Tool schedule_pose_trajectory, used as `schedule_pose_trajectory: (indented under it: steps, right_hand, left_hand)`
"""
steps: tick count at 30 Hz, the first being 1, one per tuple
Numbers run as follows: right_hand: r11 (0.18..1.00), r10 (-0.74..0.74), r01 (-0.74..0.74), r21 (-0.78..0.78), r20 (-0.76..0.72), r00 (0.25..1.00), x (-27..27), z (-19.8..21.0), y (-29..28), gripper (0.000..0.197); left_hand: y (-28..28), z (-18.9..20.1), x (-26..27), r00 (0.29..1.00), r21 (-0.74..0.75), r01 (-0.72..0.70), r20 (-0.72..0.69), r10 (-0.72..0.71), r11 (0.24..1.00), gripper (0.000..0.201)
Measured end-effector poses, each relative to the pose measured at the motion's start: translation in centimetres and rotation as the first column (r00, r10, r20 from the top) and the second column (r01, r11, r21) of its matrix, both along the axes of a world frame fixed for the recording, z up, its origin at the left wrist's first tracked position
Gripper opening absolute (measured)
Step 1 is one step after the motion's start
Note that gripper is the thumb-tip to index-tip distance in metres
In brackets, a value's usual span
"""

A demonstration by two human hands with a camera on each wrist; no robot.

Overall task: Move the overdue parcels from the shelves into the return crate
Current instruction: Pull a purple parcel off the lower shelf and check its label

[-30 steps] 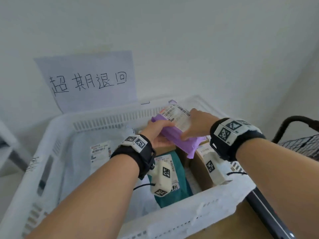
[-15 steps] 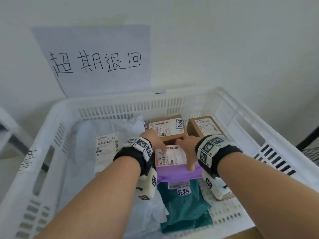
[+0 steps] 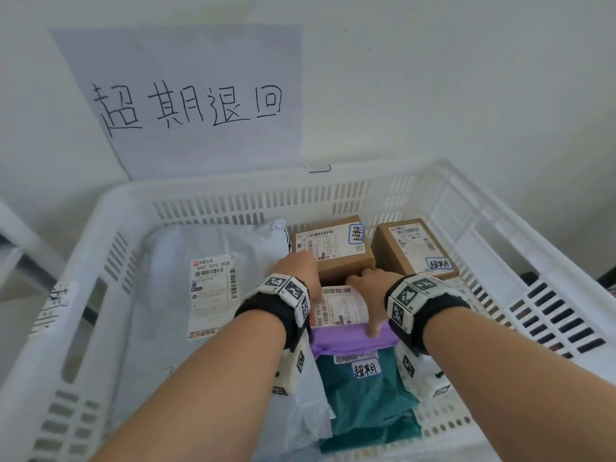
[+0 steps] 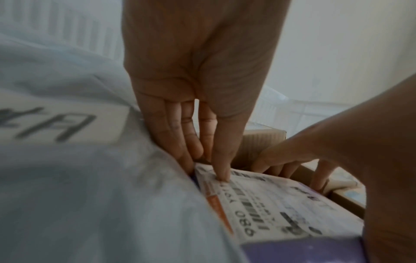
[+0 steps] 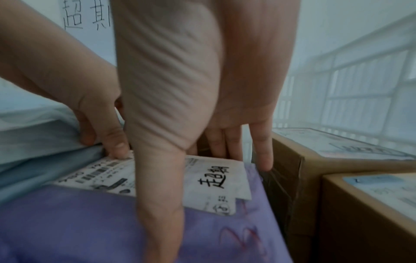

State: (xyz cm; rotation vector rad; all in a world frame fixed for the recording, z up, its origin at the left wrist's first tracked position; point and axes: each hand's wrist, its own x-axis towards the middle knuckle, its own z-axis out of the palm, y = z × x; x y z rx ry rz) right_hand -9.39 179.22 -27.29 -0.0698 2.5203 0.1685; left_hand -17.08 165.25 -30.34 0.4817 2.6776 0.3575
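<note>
Both hands reach down into the white return crate (image 3: 493,235) and meet on a purple parcel (image 3: 353,338) near the crate's middle. The left hand (image 3: 296,271), at the parcel's 9 o'clock edge, has its thumb pressed on the white shipping label (image 3: 340,310) while its straight fingers slip down beside the parcel against a pale grey mailer bag (image 3: 200,281). The right hand (image 3: 373,285), at 3 o'clock, lays its thumb along the purple wrap and sends straight fingers down the far edge. Whether either hand truly pinches the parcel cannot be told. The parcel is a soft purple bag with a barcode label bearing handwritten characters; it lies flat, overlapping a teal parcel (image 3: 363,405) at 6 o'clock. Two cardboard boxes (image 3: 336,258) sit at 12 and 1 o'clock. A handwritten paper sign (image 3: 186,105) hangs on the white wall behind.
</note>
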Motion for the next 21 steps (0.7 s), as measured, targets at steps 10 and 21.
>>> schedule_pose_trajectory:
  steps: [10,21]
  right_hand:
    - [0.994,-0.042,0.022,-0.106,-0.189,0.981,0.5,5.3,0.7,0.055]
    - [0.975,0.087,-0.158,-0.156,-0.384,0.919,2.4,12.0,-2.1,0.039]
  left_hand:
    - [-0.5,5.0,1.9,0.994,0.056,-0.098,-0.041,0.100,0.994,0.018]
    - [-3.2,13.3,7.1,0.951,0.221,-0.252,-0.126,0.284,0.942,0.022]
